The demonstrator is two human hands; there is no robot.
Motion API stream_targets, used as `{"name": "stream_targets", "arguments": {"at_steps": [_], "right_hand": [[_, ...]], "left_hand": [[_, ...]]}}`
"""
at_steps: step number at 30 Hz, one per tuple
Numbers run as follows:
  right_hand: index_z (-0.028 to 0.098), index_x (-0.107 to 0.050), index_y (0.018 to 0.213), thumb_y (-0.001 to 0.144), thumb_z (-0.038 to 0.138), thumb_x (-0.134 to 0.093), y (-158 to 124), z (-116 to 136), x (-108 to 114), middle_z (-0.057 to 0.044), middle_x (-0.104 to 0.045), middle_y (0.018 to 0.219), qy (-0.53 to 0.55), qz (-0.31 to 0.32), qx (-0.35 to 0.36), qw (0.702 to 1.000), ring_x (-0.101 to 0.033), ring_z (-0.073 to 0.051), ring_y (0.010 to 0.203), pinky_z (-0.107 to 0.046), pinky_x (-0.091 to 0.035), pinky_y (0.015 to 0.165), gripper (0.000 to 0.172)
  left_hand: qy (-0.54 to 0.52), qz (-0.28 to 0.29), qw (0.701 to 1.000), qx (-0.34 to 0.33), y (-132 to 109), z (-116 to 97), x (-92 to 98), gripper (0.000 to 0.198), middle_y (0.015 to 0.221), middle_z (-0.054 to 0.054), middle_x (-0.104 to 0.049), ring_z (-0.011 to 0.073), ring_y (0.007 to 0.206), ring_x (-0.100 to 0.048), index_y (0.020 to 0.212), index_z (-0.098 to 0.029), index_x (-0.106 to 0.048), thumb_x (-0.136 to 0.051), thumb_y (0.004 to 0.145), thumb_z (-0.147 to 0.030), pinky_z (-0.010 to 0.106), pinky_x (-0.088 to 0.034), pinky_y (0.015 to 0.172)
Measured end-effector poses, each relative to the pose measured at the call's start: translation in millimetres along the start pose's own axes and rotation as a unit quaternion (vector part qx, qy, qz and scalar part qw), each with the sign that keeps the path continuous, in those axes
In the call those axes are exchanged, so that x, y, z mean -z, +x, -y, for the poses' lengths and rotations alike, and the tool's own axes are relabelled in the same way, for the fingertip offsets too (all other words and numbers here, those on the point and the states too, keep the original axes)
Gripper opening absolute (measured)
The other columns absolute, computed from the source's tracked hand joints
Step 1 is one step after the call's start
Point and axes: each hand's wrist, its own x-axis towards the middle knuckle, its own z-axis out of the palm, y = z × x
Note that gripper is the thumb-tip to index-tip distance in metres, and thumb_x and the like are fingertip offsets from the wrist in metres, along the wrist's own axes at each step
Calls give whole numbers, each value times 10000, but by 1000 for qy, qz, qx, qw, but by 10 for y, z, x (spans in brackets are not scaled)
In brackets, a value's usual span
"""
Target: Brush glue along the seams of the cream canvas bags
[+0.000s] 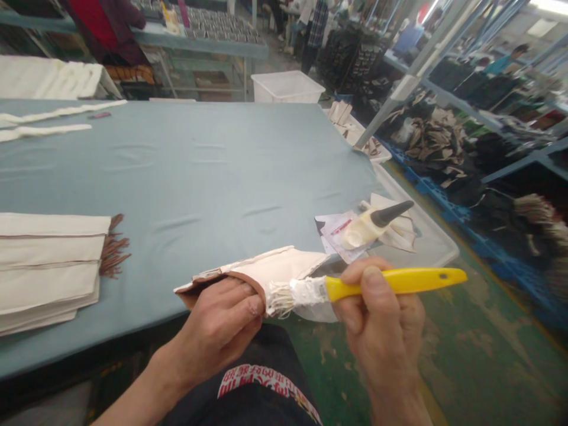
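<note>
Fingers [248,305] clamped brush [394,283] and folded piece [275,269]
Right hand [381,319] gripped its smooth yellow handle; left hand [222,322] pinched the cream edge, caked bristles touching it; grey cloth [199,171] stretched beyond.

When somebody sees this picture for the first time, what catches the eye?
The yellow-handled brush stands out first, low centre, gripped in the right hand, its bristles against a cream fabric piece held by the left hand. Behind it lies a squeeze bottle with a dark nozzle.

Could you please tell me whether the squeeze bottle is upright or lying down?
Lying down: the bottle rests sideways on papers, nozzle pointing right.
</note>
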Motion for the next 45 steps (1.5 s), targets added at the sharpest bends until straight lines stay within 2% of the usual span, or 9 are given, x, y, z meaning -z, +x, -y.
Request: {"name": "stream_targets", "arguments": {"at_steps": [11,20,23,25,29,33,39,43,45], "right_hand": [[197,-684,833,1079,419,-606,-58,17,24,109,-359,466,11,46,-32,998,-267,-43,354,-145,-206,350,341],[206,-694,829,1066,470,-623,-25,38,163,97,-379,440,4,19,-43,999,-304,-54,367,-164,-261,388,362],[214,-699,831,1070,448,-618,-8,41,159,105,-352,438,26,20,-13,999,-289,-54,361,-164,-256,384,345],[224,-701,831,1066,431,-626,15,29,145,107,-350,449,41,16,17,999,-301,-56,364,-164,-265,385,322],[228,-704,863,1069,404,-625,105,-39,89,99,-423,488,39,21,93,995,-369,-59,369,-165,-302,383,282],[221,-693,926,1086,382,-600,204,-133,10,86,-507,536,-30,24,184,982,-467,-76,403,-176,-382,402,246],[220,-683,975,1112,385,-556,208,-190,-8,68,-578,601,-122,0,254,959,-535,-83,462,-197,-469,471,250],[216,-686,983,1096,377,-579,137,-167,57,58,-589,626,-101,-37,271,956,-523,-93,464,-226,-466,475,224],[218,-685,972,1095,359,-573,100,-175,83,62,-575,619,-99,-14,276,956,-506,-96,460,-233,-451,471,218]], "left_hand": [[41,23,999,-22,-36,35,-59,285,739,17,-662,170,672,-571,894,-223,-561,-495,901,54,272,-447,643],[42,-18,999,-19,-8,35,-94,315,738,3,-633,154,684,-512,803,-223,-506,-518,917,71,275,-427,656],[-8,-27,999,16,48,2,-78,309,717,-5,-634,138,673,-545,768,-216,-517,-494,933,44,252,-443,655],[-53,-19,995,86,98,-10,-57,310,675,-21,-609,125,637,-556,729,-212,-528,-486,966,-16,237,-445,637],[-169,30,953,251,207,-3,-16,259,700,-9,-644,137,653,-585,754,-187,-654,-512,970,-156,240,-468,648],[-344,41,871,349,252,10,-38,202,759,12,-677,155,714,-610,804,-162,-709,-602,934,-272,234,-484,650],[-449,32,803,390,205,-1,-93,187,753,4,-668,121,682,-554,852,-138,-761,-740,869,-322,199,-452,630],[-471,32,787,398,214,-23,-67,167,717,7,-694,136,711,-599,869,-144,-801,-746,870,-302,194,-467,649],[-474,30,784,399,221,-33,-48,158,717,5,-705,132,704,-597,889,-151,-820,-759,867,-296,188,-464,642]]}}
